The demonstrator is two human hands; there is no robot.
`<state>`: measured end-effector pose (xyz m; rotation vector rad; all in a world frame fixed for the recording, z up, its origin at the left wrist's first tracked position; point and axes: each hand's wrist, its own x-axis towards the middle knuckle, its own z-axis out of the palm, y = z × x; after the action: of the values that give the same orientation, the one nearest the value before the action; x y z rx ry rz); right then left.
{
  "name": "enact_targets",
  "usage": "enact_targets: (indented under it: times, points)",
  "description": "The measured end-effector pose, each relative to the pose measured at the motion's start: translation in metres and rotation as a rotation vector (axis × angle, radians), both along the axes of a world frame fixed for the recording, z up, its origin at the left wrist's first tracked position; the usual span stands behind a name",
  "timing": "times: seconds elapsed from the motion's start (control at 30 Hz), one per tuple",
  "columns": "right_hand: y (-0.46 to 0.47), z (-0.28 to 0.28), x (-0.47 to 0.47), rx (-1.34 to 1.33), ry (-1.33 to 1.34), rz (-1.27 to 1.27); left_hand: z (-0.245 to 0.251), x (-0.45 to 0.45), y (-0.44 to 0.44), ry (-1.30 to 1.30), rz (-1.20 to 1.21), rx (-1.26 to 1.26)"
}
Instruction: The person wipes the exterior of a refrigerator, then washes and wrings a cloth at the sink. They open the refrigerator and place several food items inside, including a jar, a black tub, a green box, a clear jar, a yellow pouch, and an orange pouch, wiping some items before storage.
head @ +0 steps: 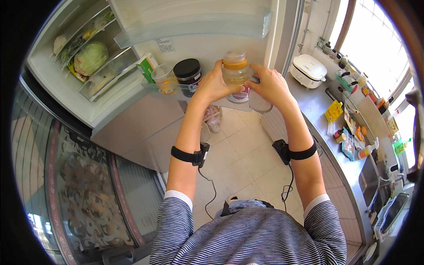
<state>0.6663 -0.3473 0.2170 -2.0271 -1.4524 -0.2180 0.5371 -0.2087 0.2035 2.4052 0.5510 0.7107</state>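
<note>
Before the open refrigerator door, my left hand (212, 85) grips a clear jar (236, 73) with an orange collar and a clear domed top. The jar holds something yellowish in its lower part. My right hand (272, 82) is at the jar's right side, its fingers closed on what looks like a grey cloth (260, 102) that hangs below them. Behind the jar, a container with a purple label (240, 95) stands in the door shelf (185, 86). To its left are a black-lidded jar (187, 74), a clear cup (164, 78) and a green-and-white carton (147, 67).
An upper door shelf (195, 29) crosses above my hands. Left, a bagged cabbage (91, 59) sits inside the refrigerator. On the right, the steel counter (308, 99) bears a white cooker (308, 71), packets and bottles beside a sink (368, 180). Bagged goods (212, 118) are low behind the door.
</note>
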Motion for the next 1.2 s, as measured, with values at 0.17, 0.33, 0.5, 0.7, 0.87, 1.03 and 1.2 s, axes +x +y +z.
enact_targets:
  times: [0.17,0.33,0.5,0.7,0.87,1.03,1.2]
  points:
    - [0.001,-0.007,-0.006,0.072,-0.078,-0.014,-0.004,0.006,0.003,0.015,-0.039,-0.015]
    - [-0.006,-0.006,-0.005,0.083,-0.004,0.004,-0.001,0.000,0.007,0.081,-0.069,-0.070]
    - [-0.015,-0.001,0.000,0.067,0.051,0.030,-0.003,-0.007,0.016,0.124,-0.102,-0.029]
    - [-0.028,-0.002,-0.009,0.169,0.044,0.036,-0.023,-0.034,0.016,-0.308,0.043,0.057]
    - [-0.029,-0.002,-0.015,0.146,0.025,-0.036,-0.019,-0.064,0.048,-0.333,0.356,0.329]
    - [-0.023,-0.006,-0.020,0.189,0.025,-0.005,-0.025,-0.056,0.062,-0.047,0.477,0.448]
    - [-0.026,-0.009,-0.019,0.184,0.035,-0.025,-0.030,-0.052,0.062,0.097,0.506,0.524]
